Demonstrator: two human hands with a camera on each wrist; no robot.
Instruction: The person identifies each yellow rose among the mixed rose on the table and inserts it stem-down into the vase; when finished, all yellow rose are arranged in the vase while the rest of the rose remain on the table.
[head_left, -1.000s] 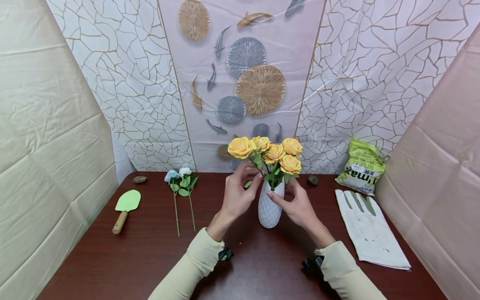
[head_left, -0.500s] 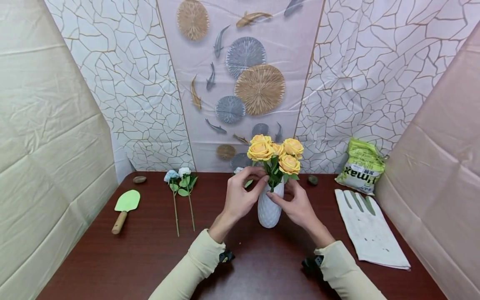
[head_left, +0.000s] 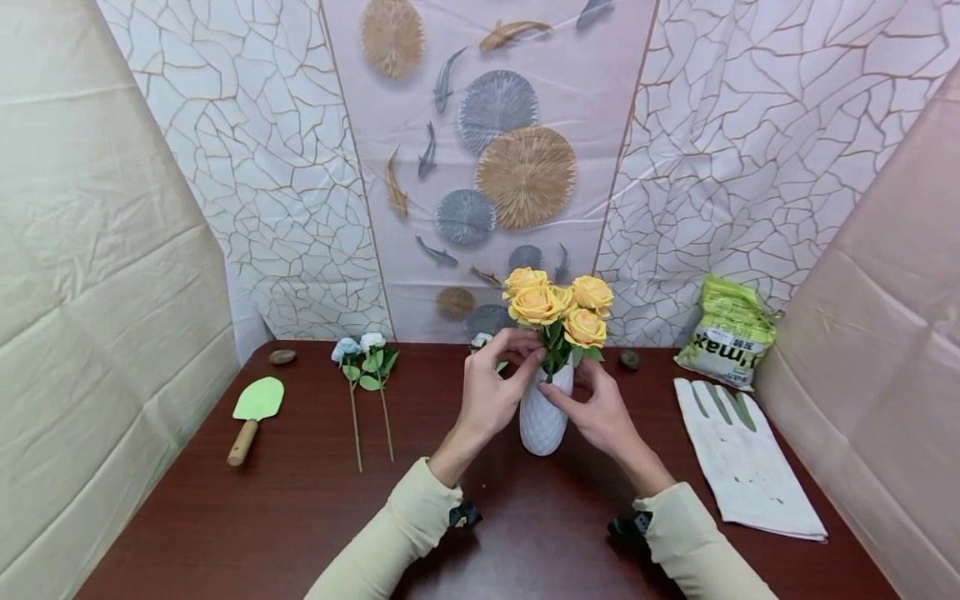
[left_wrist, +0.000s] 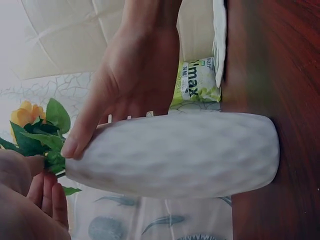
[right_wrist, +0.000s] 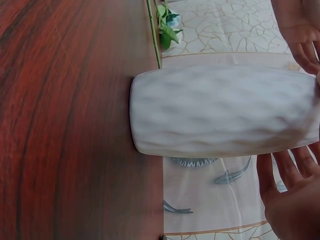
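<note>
A white textured vase (head_left: 542, 425) stands upright on the table with several yellow roses (head_left: 585, 328) in its mouth. My right hand (head_left: 603, 408) grips the vase near its top, thumb in front and fingers on the far side; the right wrist view shows those fingers along the vase (right_wrist: 220, 112). At the mouth, my left hand (head_left: 487, 392) pinches the stem of the front-left yellow rose (head_left: 536, 305) between thumb and fingers. Green leaves (left_wrist: 55, 145) crowd the rim in the left wrist view, so the stem's lower end is hidden.
Blue (head_left: 346, 349) and white (head_left: 372, 341) roses lie left, another white rose (head_left: 482, 340) behind my left hand. A green trowel (head_left: 258, 400) and stone (head_left: 282, 357) lie far left. At right are a second stone (head_left: 629, 359), a green bag (head_left: 726, 333) and white gloves (head_left: 750, 467).
My left hand has brought the pinched rose rightward, in against the other yellow blooms, and its fingers have moved closer to the vase mouth. The right hand keeps its hold on the vase.
</note>
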